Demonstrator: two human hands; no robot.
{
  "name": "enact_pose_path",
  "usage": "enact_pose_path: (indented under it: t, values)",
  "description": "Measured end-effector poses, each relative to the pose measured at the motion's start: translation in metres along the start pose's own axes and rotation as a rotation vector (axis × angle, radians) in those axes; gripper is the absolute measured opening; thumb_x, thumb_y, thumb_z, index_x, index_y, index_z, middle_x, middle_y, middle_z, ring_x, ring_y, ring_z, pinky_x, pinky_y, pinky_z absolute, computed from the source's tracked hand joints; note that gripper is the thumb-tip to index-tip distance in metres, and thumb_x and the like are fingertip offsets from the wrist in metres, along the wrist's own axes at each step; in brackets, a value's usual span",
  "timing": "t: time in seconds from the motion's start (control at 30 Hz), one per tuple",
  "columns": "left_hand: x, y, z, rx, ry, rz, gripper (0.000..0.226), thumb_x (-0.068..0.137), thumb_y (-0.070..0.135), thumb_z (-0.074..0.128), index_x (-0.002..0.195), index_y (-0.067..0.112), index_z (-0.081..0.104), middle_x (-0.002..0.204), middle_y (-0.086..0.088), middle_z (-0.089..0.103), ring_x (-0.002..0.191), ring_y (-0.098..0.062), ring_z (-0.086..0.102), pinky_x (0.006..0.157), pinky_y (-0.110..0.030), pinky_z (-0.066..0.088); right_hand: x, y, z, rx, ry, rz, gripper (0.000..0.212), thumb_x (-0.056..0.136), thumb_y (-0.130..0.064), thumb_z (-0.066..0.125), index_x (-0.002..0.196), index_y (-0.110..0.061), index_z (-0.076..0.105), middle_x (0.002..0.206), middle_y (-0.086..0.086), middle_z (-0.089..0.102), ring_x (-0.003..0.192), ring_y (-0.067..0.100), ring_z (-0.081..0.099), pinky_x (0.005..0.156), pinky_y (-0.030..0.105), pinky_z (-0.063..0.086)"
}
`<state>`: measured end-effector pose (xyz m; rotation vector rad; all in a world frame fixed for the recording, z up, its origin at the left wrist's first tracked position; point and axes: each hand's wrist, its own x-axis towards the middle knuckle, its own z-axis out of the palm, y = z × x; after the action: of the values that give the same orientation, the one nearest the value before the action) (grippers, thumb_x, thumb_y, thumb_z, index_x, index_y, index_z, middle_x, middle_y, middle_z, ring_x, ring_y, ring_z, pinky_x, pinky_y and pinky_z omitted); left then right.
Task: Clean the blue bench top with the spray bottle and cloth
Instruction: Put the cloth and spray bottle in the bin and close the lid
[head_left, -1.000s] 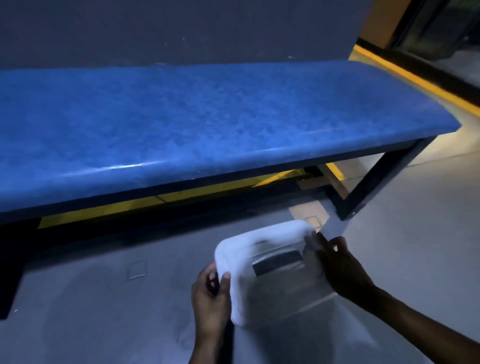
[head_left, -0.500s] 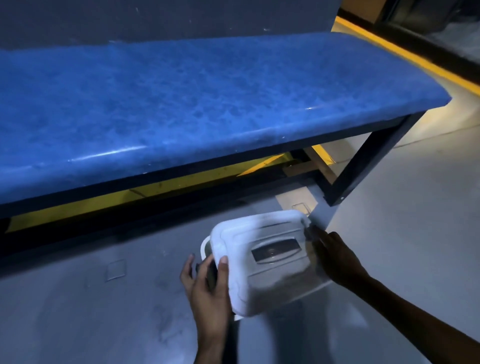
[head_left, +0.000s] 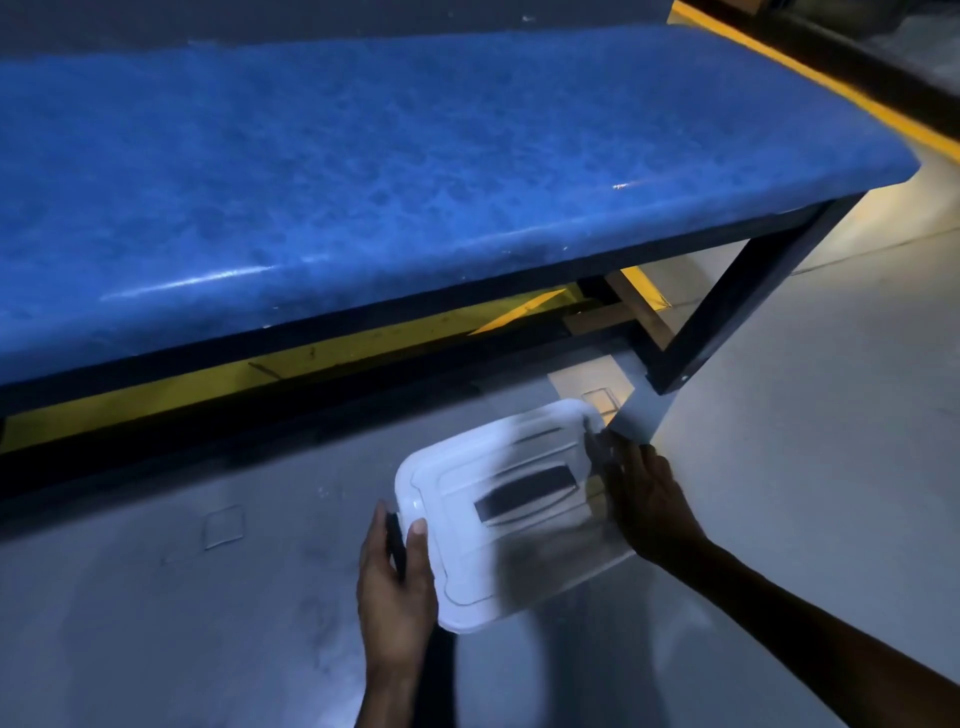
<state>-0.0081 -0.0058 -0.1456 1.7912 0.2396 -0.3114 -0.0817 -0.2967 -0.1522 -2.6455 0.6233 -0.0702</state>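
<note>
The blue bench top (head_left: 415, 171) runs across the upper half of the scene on a dark metal frame (head_left: 727, 312), its rounded front edge catching a streak of light and its right end stopping short of the yellow floor stripe (head_left: 810, 67). Below and in front of it, over open grey concrete floor (head_left: 805, 467), a white lidded plastic container (head_left: 498, 509) with a dark recessed handle is held by its two short edges. The left hand (head_left: 397, 582) pinches the near-left edge, thumb on the lid and fingers underneath, while the right hand (head_left: 649, 499) curls around the right edge, with clear floor on every side.
</note>
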Motion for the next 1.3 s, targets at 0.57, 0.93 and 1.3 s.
enact_pose_path:
  t: [0.57, 0.93, 1.3]
  values:
    - [0.007, 0.004, 0.012, -0.226, 0.139, -0.081, 0.027, 0.093, 0.024, 0.074, 0.118, 0.027, 0.064, 0.108, 0.003, 0.071, 0.107, -0.025, 0.068, 0.096, -0.045, 0.056, 0.031, 0.000, -0.019, 0.401, -0.202, 0.389, 0.076, 0.096, -0.041, 0.067, 0.157, -0.021, 0.028, 0.154, 0.008, 0.046, 0.136, 0.033, 0.049, 0.112, 0.049, 0.042]
    - [0.020, -0.012, -0.003, -0.366, 0.001, -0.260, 0.032, 0.099, 0.022, 0.064, 0.131, 0.018, 0.067, 0.117, -0.015, 0.076, 0.106, -0.029, 0.070, 0.104, -0.051, 0.052, 0.029, 0.002, -0.027, 0.659, -0.126, 0.492, 0.021, 0.106, -0.022, 0.051, 0.122, -0.025, 0.065, 0.114, 0.005, 0.067, 0.092, 0.017, 0.064, 0.078, 0.032, 0.057]
    - [0.017, -0.005, 0.009, -0.283, 0.072, -0.147, 0.010, 0.095, 0.020, 0.071, 0.103, 0.024, 0.068, 0.103, -0.007, 0.076, 0.100, -0.030, 0.073, 0.094, -0.052, 0.056, 0.037, -0.007, -0.029, 0.521, -0.173, 0.419, 0.021, 0.102, -0.028, 0.058, 0.123, -0.026, 0.057, 0.107, 0.002, 0.064, 0.084, 0.018, 0.065, 0.061, 0.024, 0.052]
